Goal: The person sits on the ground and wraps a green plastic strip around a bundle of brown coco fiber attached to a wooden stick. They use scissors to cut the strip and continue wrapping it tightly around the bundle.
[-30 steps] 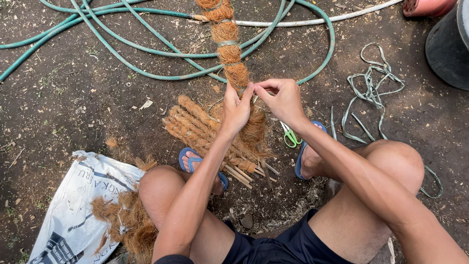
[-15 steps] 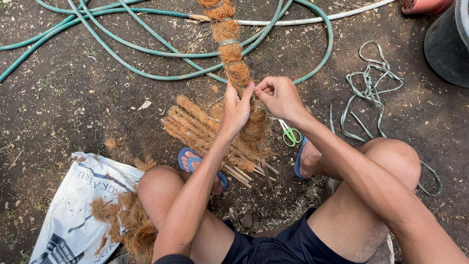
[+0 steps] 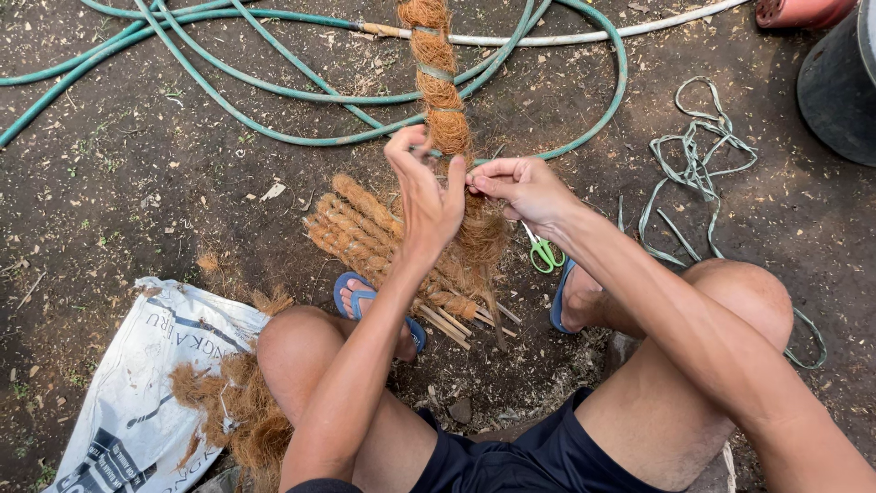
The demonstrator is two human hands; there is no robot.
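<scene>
1. Nearest me, a white sack [image 3: 137, 383] lies by the left knee, loose coir [image 3: 233, 411] spilling off it.
2. Blue sandals [image 3: 365, 301] are planted on the dirt, and a bundle of wrapped sticks [image 3: 365, 233] lies between them.
3. My left hand [image 3: 424, 196] is up, fingers pinched at the coir pole [image 3: 443, 91], just under its lowest band.
4. My right hand [image 3: 525, 187] is pinching narrow at the same spot, touching the fibre; the strand it holds I can't make out.
5. Green scissors [image 3: 545, 251] lie just under that wrist.
6. Farther out: a strap tangle [image 3: 698, 164] to the right and a green hose [image 3: 274, 91] looping behind the pole.
</scene>
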